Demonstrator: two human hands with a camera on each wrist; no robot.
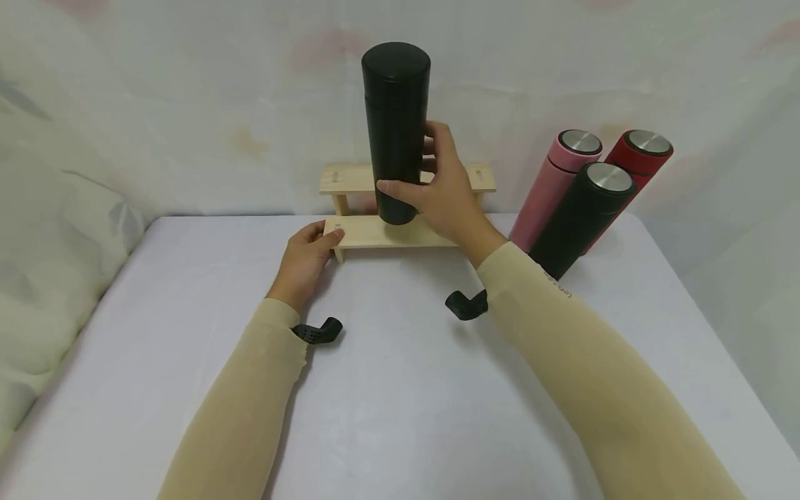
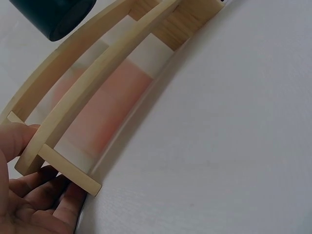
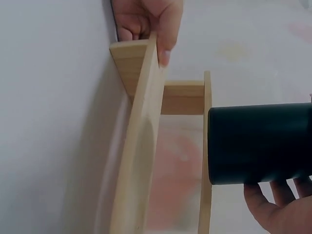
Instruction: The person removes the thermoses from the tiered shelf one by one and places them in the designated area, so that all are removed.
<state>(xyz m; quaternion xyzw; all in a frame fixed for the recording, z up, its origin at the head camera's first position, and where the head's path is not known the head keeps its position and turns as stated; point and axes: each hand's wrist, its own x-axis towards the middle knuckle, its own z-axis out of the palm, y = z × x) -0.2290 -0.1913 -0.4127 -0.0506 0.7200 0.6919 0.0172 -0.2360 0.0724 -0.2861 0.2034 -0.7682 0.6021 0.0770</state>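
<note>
My right hand (image 1: pixel 451 191) grips a black thermos flask (image 1: pixel 396 125) around its lower body, thumb in front and fingers behind. The flask stands upright over a small two-tier wooden rack (image 1: pixel 387 237). In the right wrist view, the base of the flask (image 3: pixel 258 144) is right at the upper shelf (image 3: pixel 206 146). My left hand (image 1: pixel 303 260) holds the left end of the lower shelf, its thumb on top. The left wrist view shows the fingers of that hand (image 2: pixel 36 202) beneath the board beside the rack's leg (image 2: pixel 70 170).
On the right of the white-covered table (image 1: pixel 400 389) stand a pink flask (image 1: pixel 546 187), a black flask (image 1: pixel 581 219) and a red flask (image 1: pixel 640 163), close together with silver-topped lids. A pale patterned curtain (image 1: pixel 250 104) hangs behind the rack. Each wrist wears a small black camera mount (image 1: pixel 319 331).
</note>
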